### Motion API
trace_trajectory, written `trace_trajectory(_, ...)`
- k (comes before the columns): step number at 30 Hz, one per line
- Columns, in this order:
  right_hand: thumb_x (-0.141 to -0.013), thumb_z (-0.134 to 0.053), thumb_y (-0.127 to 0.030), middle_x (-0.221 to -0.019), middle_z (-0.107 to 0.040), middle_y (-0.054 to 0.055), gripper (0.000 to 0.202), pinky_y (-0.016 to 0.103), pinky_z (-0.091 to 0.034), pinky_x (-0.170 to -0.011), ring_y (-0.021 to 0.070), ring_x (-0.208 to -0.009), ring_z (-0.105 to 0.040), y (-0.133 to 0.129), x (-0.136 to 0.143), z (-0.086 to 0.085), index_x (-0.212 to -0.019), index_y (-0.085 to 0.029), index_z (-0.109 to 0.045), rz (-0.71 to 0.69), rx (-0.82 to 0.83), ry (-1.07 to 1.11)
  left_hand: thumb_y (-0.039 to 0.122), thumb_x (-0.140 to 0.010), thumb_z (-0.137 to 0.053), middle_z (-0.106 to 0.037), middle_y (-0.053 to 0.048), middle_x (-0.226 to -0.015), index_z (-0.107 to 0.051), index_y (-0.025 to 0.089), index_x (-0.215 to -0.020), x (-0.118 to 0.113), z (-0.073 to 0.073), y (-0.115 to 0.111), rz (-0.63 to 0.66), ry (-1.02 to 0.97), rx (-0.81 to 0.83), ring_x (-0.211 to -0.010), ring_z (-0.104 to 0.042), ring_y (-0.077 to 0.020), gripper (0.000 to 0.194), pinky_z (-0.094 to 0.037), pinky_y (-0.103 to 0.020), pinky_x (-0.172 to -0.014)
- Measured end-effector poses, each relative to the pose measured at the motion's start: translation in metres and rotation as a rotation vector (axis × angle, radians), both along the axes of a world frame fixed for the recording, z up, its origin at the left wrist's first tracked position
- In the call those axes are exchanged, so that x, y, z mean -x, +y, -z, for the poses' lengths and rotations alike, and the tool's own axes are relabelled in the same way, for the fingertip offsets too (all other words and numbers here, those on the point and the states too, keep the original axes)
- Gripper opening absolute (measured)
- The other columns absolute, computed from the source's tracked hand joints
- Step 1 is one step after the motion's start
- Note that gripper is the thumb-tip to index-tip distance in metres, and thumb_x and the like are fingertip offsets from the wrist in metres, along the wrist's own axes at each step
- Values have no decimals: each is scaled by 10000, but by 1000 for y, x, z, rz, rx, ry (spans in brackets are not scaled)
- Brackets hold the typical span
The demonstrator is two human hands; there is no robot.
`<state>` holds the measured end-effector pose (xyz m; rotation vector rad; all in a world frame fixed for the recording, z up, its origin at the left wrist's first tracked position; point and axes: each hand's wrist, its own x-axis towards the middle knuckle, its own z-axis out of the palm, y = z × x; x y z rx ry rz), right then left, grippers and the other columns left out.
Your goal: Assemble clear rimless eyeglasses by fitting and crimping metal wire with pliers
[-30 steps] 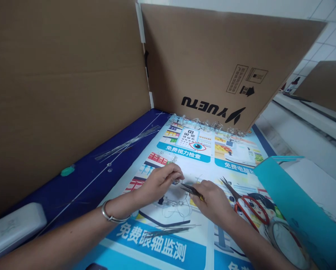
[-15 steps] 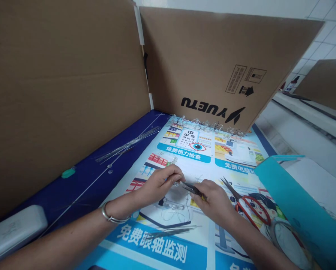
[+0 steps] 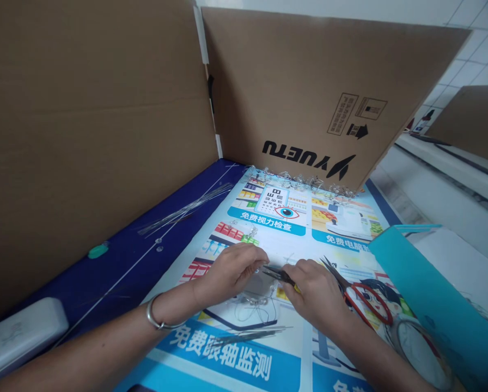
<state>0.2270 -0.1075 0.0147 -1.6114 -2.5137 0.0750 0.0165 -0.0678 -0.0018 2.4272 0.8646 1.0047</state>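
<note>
- Left hand (image 3: 233,269) pinches a small clear piece, steadying it just left of the pliers (image 3: 277,274).
- Right hand (image 3: 315,291) grips those pliers, tips meeting the piece.
- Red scissors (image 3: 360,299) lie right of the pliers on the tabletop (image 3: 117,267).

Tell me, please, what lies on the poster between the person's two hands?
In the head view, the dark tips of small pliers, held in the right hand, bridge the gap toward the left hand; what the left fingertips pinch is too small to tell.
</note>
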Motion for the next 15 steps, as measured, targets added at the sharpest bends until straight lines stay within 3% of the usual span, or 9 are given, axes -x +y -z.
trace_trajectory(15, -816, -464, -310, -828, -585, 28, 219, 263, -330, -670, 168, -802, -515, -2, 3, 0, -988, -243, -582, 10, -35, -23, 90, -813, -463, -638, -38, -934, -511, 181, -1002, 1, 10, -1, -51, 12, -231, -846, -576, -162, 216, -453, -296, -738)
